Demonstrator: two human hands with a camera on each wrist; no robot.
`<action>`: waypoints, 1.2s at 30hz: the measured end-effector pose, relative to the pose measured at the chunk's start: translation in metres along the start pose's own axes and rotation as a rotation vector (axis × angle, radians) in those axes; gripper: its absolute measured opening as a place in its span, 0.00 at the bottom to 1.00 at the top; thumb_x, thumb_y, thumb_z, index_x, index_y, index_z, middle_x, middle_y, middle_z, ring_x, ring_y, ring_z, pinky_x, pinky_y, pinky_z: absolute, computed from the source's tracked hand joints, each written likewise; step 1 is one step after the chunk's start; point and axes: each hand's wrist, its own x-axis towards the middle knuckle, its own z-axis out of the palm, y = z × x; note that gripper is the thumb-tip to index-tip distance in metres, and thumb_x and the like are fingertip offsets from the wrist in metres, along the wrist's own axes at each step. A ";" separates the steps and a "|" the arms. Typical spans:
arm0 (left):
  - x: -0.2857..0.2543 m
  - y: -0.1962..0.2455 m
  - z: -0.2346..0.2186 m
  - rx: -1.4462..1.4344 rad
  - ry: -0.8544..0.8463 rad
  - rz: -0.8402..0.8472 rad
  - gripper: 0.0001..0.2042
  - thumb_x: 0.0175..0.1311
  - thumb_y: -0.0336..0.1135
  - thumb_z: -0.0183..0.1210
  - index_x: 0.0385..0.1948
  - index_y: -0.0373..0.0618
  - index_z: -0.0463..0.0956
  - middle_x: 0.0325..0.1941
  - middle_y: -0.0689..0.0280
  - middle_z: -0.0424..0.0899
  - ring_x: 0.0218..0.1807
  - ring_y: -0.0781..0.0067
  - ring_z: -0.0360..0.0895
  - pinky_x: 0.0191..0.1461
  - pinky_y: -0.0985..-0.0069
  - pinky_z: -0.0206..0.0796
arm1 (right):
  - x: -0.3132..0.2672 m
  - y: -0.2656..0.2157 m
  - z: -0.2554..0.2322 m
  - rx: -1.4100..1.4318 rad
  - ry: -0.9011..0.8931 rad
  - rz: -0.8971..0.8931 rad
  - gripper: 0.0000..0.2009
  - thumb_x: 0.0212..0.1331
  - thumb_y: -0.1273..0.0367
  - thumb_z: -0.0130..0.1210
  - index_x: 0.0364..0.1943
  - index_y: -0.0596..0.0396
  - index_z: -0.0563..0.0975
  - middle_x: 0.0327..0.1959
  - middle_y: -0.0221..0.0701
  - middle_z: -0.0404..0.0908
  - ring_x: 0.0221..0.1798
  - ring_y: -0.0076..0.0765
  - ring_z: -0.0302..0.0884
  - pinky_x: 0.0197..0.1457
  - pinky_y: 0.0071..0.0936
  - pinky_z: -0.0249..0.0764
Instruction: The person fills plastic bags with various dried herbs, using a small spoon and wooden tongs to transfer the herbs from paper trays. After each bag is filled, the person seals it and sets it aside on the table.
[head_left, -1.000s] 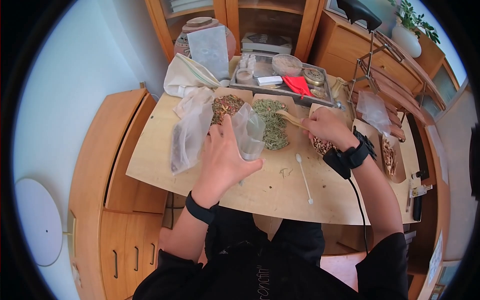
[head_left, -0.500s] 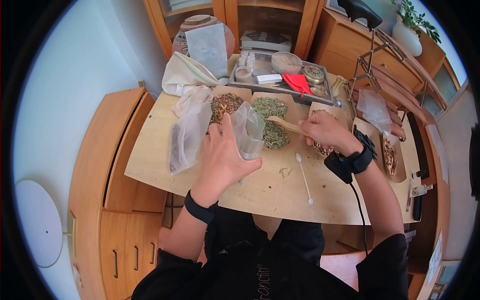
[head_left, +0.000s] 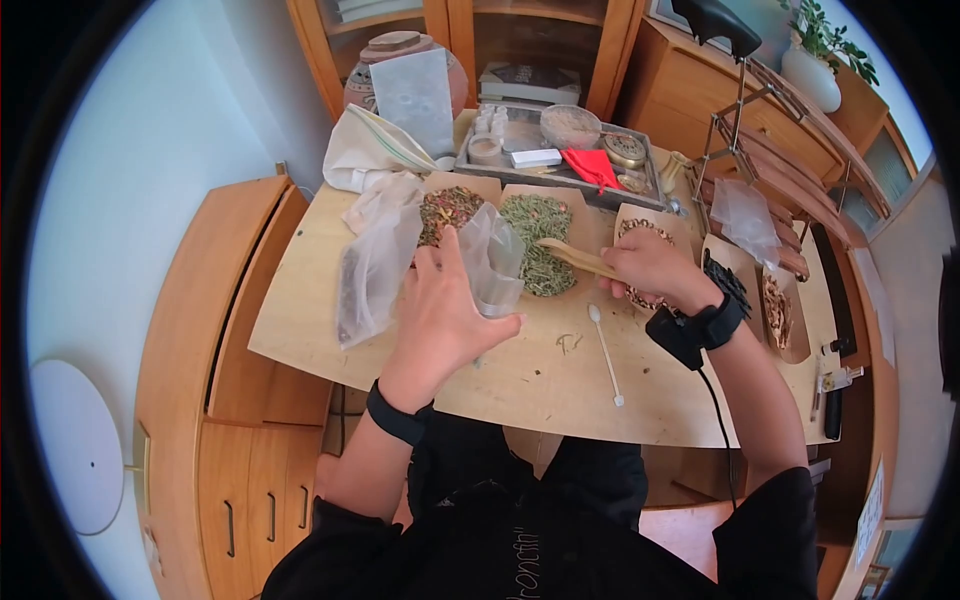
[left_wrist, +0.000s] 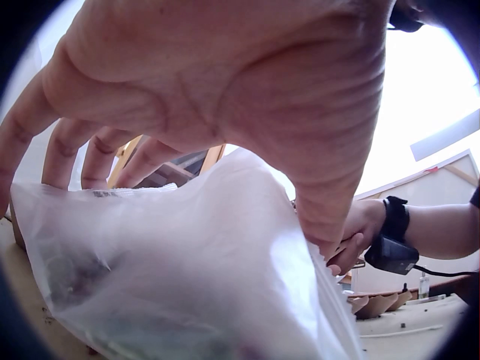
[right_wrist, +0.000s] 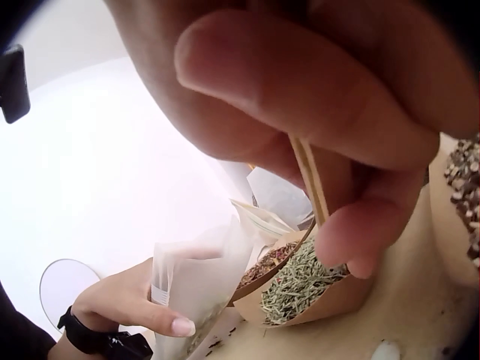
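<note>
My left hand [head_left: 437, 310] is spread round a cloudy translucent bag [head_left: 493, 262], thumb on one side and fingers on the other. Some green and dark contents show through its lower part in the left wrist view. More cloudy plastic [head_left: 377, 280], dark at its lower corner, shows left of this hand. Between thumb and fingers, my right hand [head_left: 652, 265] holds a wooden scoop [head_left: 573, 255]. The scoop's head lies over a paper tray of green dried herb [head_left: 530, 215]. Behind the bag is a tray of reddish-brown dried mix [head_left: 452, 208].
A tray of brown-and-white bits [head_left: 642, 228] lies partly under my right hand. Nearer the front edge is a small white spoon [head_left: 606, 355]. Behind stands a grey tray [head_left: 625, 195] with jars and a red pouch [head_left: 592, 167]. A wooden rack [head_left: 780, 180] stands at right.
The wooden scoop has moved left and nearer to me over the green herb, with my right hand following slightly. My left hand stays round the bag.
</note>
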 end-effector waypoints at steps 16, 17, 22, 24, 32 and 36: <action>-0.001 0.000 0.003 0.005 0.014 0.017 0.54 0.34 0.48 0.73 0.64 0.26 0.51 0.51 0.45 0.68 0.56 0.46 0.67 0.61 0.62 0.61 | 0.020 0.007 0.011 0.156 -0.100 -0.075 0.16 0.60 0.62 0.57 0.23 0.62 0.80 0.14 0.24 0.73 0.08 0.15 0.55 0.11 0.18 0.49; -0.001 0.000 0.003 0.014 0.013 0.018 0.54 0.34 0.48 0.73 0.64 0.26 0.51 0.51 0.45 0.68 0.56 0.46 0.67 0.61 0.62 0.61 | 0.019 0.007 0.010 0.156 -0.100 -0.075 0.16 0.60 0.62 0.57 0.23 0.62 0.80 0.14 0.24 0.73 0.08 0.15 0.55 0.11 0.18 0.49; 0.001 0.000 0.005 0.014 0.009 0.025 0.55 0.34 0.48 0.73 0.64 0.26 0.51 0.52 0.44 0.67 0.56 0.46 0.67 0.61 0.62 0.61 | 0.011 0.016 0.004 0.240 -0.051 -0.052 0.15 0.60 0.63 0.57 0.24 0.62 0.80 0.13 0.23 0.72 0.08 0.14 0.56 0.10 0.17 0.48; 0.001 0.001 0.006 0.016 0.007 0.025 0.55 0.34 0.48 0.73 0.64 0.25 0.50 0.53 0.44 0.67 0.57 0.45 0.67 0.61 0.62 0.61 | 0.010 0.020 -0.001 0.230 -0.030 -0.048 0.14 0.60 0.63 0.57 0.24 0.62 0.80 0.14 0.22 0.72 0.08 0.14 0.56 0.10 0.17 0.48; 0.003 0.004 0.006 0.032 0.005 0.028 0.55 0.35 0.49 0.73 0.64 0.25 0.50 0.54 0.42 0.67 0.57 0.45 0.67 0.61 0.61 0.61 | -0.015 0.005 -0.025 0.207 0.027 -0.093 0.14 0.61 0.62 0.57 0.25 0.59 0.81 0.14 0.20 0.71 0.09 0.12 0.56 0.10 0.16 0.48; 0.003 0.005 0.004 0.024 -0.002 0.021 0.55 0.35 0.49 0.73 0.64 0.25 0.50 0.54 0.42 0.66 0.57 0.44 0.67 0.61 0.61 0.61 | -0.037 -0.022 -0.027 0.207 0.001 -0.126 0.14 0.60 0.64 0.57 0.24 0.61 0.81 0.14 0.24 0.73 0.09 0.14 0.57 0.11 0.17 0.49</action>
